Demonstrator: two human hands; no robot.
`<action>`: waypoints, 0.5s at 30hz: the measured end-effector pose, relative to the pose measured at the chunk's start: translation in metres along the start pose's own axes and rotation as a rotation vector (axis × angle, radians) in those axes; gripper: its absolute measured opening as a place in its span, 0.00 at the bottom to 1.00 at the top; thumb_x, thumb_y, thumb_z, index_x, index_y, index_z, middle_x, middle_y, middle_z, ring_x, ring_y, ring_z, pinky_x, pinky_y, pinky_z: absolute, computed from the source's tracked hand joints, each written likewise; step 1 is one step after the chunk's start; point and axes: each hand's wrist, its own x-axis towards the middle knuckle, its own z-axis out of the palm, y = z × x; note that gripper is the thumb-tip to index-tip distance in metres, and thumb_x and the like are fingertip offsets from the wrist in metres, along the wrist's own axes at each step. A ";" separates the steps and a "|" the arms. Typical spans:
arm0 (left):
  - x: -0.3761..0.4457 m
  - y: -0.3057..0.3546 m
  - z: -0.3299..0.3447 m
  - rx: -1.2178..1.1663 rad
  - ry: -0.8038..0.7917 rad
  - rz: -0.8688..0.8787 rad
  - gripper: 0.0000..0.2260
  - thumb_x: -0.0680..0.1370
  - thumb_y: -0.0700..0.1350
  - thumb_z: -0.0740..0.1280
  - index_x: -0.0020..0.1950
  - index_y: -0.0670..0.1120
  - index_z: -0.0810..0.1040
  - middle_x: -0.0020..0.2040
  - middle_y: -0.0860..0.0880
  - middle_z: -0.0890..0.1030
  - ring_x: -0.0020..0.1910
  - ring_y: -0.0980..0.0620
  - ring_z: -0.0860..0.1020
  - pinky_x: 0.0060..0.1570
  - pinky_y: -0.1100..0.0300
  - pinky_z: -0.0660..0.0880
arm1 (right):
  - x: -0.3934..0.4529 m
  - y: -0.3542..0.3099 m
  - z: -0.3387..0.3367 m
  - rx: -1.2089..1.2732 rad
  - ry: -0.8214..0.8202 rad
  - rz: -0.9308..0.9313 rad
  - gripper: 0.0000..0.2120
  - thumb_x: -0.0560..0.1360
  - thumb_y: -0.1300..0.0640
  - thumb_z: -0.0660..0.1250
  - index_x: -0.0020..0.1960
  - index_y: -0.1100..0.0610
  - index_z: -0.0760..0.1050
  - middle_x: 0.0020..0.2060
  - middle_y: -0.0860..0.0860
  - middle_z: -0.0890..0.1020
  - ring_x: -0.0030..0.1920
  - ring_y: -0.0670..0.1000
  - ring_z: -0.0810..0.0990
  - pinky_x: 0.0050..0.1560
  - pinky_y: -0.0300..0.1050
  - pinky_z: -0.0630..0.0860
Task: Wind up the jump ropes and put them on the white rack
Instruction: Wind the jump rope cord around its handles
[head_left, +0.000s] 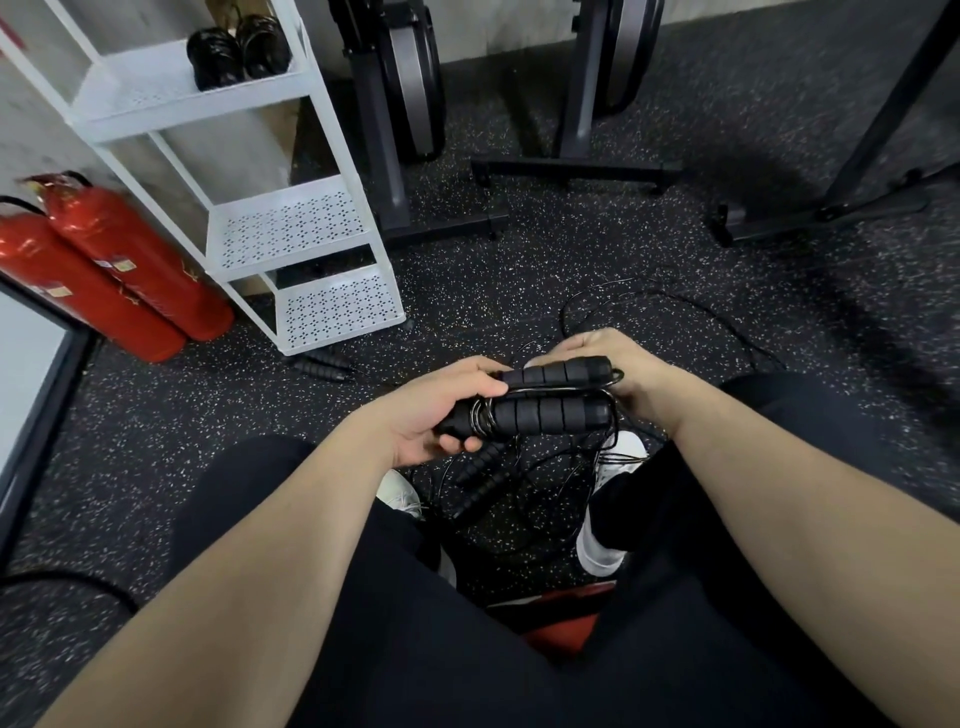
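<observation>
Right now I have the two foam handles (550, 397) of one jump rope side by side above my knees. My left hand (441, 410) grips their left ends, where the cord (480, 415) already wraps them; my right hand (618, 364) curls round the right ends. I should keep each turn snug and close to the last. More ropes (483, 478) lie loose on the floor; the white rack (291, 228) stands far left.

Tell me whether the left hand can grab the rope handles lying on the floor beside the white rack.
Probably not yet: the left hand grips the held jump rope handles, so it is occupied. Otherwise, bare floor surrounds the floor handles.
</observation>
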 end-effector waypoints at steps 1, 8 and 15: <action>-0.002 0.001 0.000 0.030 -0.012 0.013 0.12 0.77 0.46 0.71 0.60 0.52 0.79 0.45 0.42 0.82 0.26 0.50 0.75 0.17 0.67 0.65 | -0.001 -0.001 -0.002 -0.027 -0.003 -0.008 0.16 0.67 0.53 0.81 0.49 0.62 0.85 0.39 0.53 0.87 0.37 0.49 0.84 0.40 0.41 0.80; -0.015 -0.001 0.001 0.139 -0.052 -0.022 0.13 0.79 0.40 0.72 0.61 0.51 0.78 0.55 0.37 0.85 0.46 0.35 0.85 0.33 0.53 0.83 | -0.012 -0.003 0.006 -0.206 0.002 -0.032 0.10 0.66 0.49 0.82 0.40 0.53 0.86 0.34 0.49 0.85 0.35 0.47 0.82 0.40 0.41 0.78; -0.014 -0.006 0.015 0.237 0.064 0.007 0.27 0.78 0.38 0.74 0.72 0.57 0.68 0.61 0.42 0.77 0.47 0.37 0.86 0.37 0.46 0.84 | -0.018 0.002 0.019 -0.386 0.135 -0.177 0.11 0.67 0.46 0.81 0.38 0.53 0.85 0.28 0.45 0.82 0.30 0.42 0.77 0.34 0.37 0.73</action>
